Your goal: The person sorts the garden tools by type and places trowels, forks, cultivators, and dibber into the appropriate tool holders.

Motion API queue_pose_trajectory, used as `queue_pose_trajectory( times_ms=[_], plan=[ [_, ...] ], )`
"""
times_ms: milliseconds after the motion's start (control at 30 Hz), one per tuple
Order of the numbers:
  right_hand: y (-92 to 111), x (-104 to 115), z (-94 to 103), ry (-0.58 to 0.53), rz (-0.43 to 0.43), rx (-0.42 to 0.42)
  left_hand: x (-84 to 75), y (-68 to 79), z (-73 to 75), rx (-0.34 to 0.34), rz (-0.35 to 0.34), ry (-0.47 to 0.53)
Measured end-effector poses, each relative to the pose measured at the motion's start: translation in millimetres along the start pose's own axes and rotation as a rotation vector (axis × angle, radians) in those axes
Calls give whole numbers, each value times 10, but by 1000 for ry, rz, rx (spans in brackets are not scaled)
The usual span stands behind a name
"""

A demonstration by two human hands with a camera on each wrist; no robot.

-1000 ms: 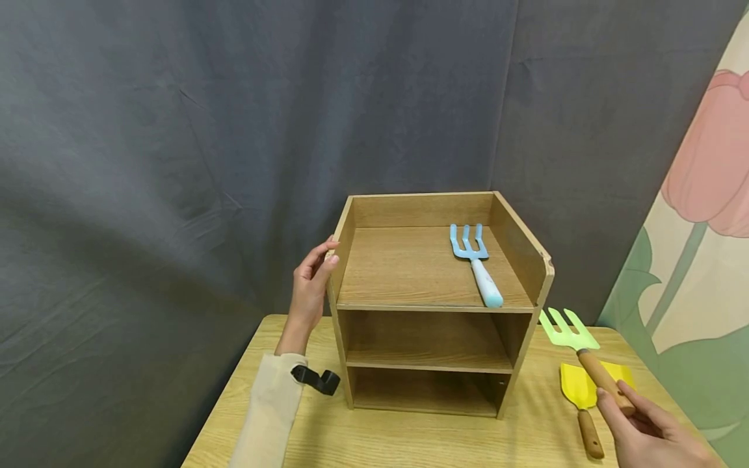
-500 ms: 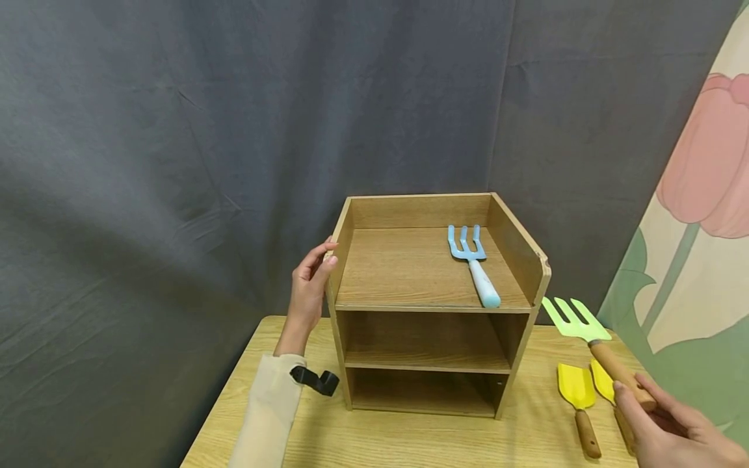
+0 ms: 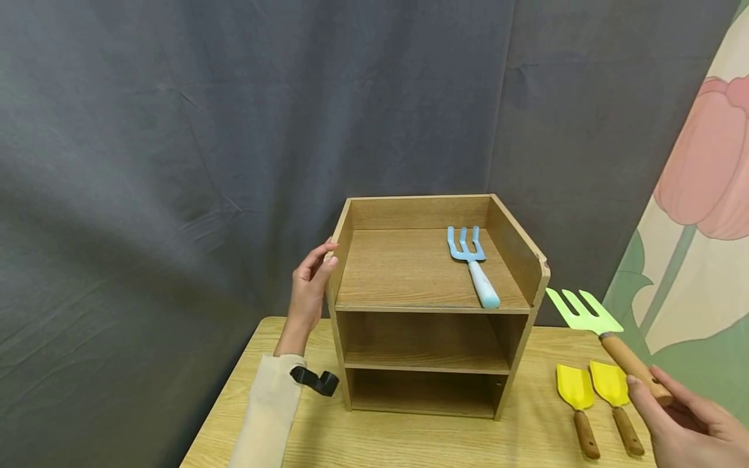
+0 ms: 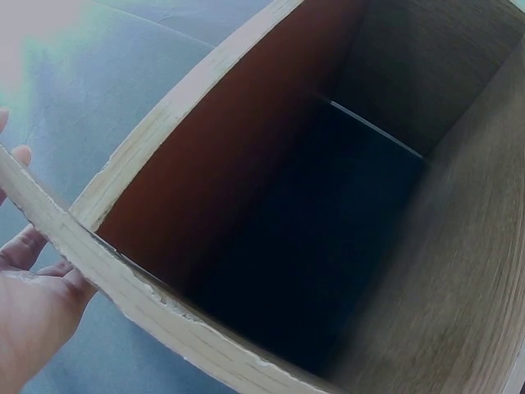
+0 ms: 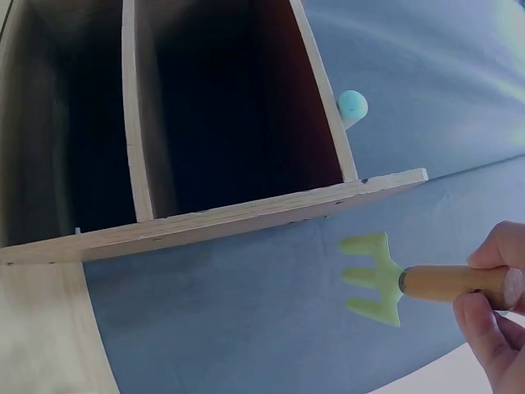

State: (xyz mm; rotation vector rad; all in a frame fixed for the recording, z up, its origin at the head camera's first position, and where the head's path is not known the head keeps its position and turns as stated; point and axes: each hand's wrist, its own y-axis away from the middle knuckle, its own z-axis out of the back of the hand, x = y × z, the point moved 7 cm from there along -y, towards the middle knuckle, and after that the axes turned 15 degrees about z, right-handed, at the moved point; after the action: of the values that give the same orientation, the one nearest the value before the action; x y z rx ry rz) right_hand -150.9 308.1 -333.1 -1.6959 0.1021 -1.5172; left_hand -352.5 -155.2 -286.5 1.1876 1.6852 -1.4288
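Observation:
My right hand point(image 3: 693, 419) pinches the end of the wooden handle of a light-green garden hand fork point(image 3: 632, 362). Its three prongs point forward and left, beside the right side of a wooden shelf unit point(image 3: 433, 307); in the right wrist view a gap separates them from its panel. On the unit's left, my left hand point(image 3: 308, 292) grips the upper edge of the side panel, fingertips over the edge. A light-blue hand fork point(image 3: 483, 285) lies on the top shelf near the right panel, its handle end at the front edge.
Two yellow hand shovels with wooden handles, one nearer the unit point(image 3: 576, 387) and one farther right point(image 3: 610, 385), lie side by side on the wooden table point(image 3: 445, 445). A grey curtain point(image 3: 409, 97) hangs behind; a tulip-patterned panel point(image 3: 702, 169) stands at the right.
My right hand has moved right with the green hand fork, whose prongs are slightly higher in view. The right-hand yellow shovel is now fully uncovered. My left hand stays on the panel.

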Motion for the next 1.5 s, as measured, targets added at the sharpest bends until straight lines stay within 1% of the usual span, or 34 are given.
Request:
queue_pose_trajectory(
  times_ms=[100, 133, 300, 400, 467, 633, 867, 1100, 1267, 1367, 1500],
  plan=[
    [-31, 39, 18, -40, 49, -15, 9, -5, -6, 2, 2, 2],
    [-43, 49, 19, -36, 60, -10, 12, -6, -7, 3, 2, 2],
    [-116, 149, 9, -6, 176, 23, 16, -3, -1, 0, -4, -5],
    [-161, 181, 20, -29, 226, 20, 14, -9, -1, 0, -5, -7],
    [-184, 181, 30, -54, 237, 11, 11, -13, -3, 1, -5, -7],
    [-209, 200, 42, -64, 249, -3, 8, -1, -6, 1, -1, 3],
    [-288, 304, 69, -35, 294, 13, 17, 9, -2, 10, 4, -12],
    [-348, 388, 68, -74, 286, 16, 28, 5, 24, 9, 1, -16],
    [-391, 447, 62, -46, 274, 5, 28, 6, 36, 10, -7, -9],
    [-412, 488, 54, -36, 285, 3, 26, 4, 43, 9, -14, 1],
    [-433, 541, 38, -67, 306, -1, 20, 1, 51, 7, -22, 6]
  ],
)
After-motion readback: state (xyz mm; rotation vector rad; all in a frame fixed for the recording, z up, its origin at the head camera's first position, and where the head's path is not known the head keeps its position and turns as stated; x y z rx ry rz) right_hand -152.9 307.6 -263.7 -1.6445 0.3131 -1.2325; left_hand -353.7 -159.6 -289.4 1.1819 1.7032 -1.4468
